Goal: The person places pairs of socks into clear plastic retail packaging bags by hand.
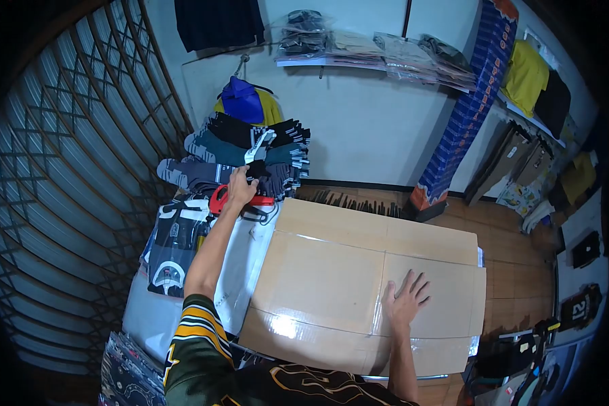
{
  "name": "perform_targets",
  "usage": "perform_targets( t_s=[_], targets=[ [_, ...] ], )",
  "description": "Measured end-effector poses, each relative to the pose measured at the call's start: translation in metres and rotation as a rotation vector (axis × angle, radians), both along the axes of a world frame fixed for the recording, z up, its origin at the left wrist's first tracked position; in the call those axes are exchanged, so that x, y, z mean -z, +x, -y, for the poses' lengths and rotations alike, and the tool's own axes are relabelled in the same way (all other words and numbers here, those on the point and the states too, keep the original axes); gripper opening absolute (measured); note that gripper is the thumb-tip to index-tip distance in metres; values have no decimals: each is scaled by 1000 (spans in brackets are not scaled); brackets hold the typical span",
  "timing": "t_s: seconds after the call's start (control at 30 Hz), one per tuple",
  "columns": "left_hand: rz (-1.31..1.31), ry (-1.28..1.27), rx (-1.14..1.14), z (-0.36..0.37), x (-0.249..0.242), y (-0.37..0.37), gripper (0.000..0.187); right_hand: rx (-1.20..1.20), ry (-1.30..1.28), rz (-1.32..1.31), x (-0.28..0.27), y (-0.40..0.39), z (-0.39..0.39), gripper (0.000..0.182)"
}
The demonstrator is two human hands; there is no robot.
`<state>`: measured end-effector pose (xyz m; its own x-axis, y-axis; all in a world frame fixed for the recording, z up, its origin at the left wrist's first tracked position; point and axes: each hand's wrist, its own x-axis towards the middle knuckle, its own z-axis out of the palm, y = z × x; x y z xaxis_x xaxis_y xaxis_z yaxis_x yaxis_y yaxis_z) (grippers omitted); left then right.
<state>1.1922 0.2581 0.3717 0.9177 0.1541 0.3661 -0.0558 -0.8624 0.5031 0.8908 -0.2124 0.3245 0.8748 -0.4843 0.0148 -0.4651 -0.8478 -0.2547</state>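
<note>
My right hand (404,301) lies flat on a large flattened cardboard box (325,271), fingers spread. My left hand (241,187) reaches out past the cardboard's far left corner, its fingers bent together at the edge of a stack of socks (206,177). What those fingers grip, if anything, I cannot make out. Under and beside the left wrist is a red tool (260,201) with a dark lower part, partly hidden by my arm. A white paper label (258,147) stands out on the grey, green and black socks.
Packaged dark garments (172,247) lie left of my forearm on the white table (142,308). Behind the socks are blue and yellow cloth items (243,101). A wall shelf (331,63) holds bagged clothes. A tall blue box (463,108) leans at the wall. Metal folding gate (68,176) on the left.
</note>
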Motion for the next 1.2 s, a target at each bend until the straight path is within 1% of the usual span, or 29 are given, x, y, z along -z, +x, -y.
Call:
perform_targets(
  t_s=[0.07,0.1,0.17,0.2,0.27,0.3,0.37,0.4,0.47,0.5,0.57,0.63,0.73,0.77,0.83,1.03,1.1,1.13,1.2],
  targets=[
    [-81,23,-31,-7,4,18,57,3,-14,-14,-1,0,0,81],
    [-79,23,-27,-14,12,27,57,5,-7,-12,-1,0,-1,81],
    [-216,-4,-12,-21,21,40,60,10,-1,-8,0,0,0,80],
    [-214,-4,-8,-21,23,42,60,7,3,1,1,-1,0,80],
    [-366,27,-142,-21,30,47,61,9,9,12,1,0,1,80],
    [-365,30,-139,-23,33,51,61,9,8,9,1,0,0,80],
    [-367,44,-191,-24,35,55,50,9,7,7,2,1,0,80],
    [-367,46,-189,-24,34,55,50,6,-3,18,5,1,1,80],
    [-337,47,-177,-23,31,54,40,8,-13,31,7,-1,3,80],
    [-334,49,-174,-23,29,53,40,6,-13,31,7,-1,3,80],
    [-288,4,-202,-24,27,51,33,9,-11,37,6,0,3,81],
    [-267,15,-179,-28,28,49,31,2,25,61,6,0,3,80],
    [-97,89,-168,-35,26,44,28,2,30,53,2,0,3,80],
    [-93,89,-167,-36,22,43,28,4,30,57,2,0,3,80],
    [52,12,-121,-41,15,39,27,-2,40,61,4,0,4,80],
    [86,73,-28,-26,-50,-12,27,-12,35,54,9,-1,6,80],
    [166,49,31,-17,-67,-37,26,-16,36,58,11,-1,7,79],
    [166,49,26,-12,-75,-51,26,-19,35,58,12,-2,8,79],
    [216,37,107,2,-90,-82,23,-29,38,71,14,-3,10,79]
  ],
)
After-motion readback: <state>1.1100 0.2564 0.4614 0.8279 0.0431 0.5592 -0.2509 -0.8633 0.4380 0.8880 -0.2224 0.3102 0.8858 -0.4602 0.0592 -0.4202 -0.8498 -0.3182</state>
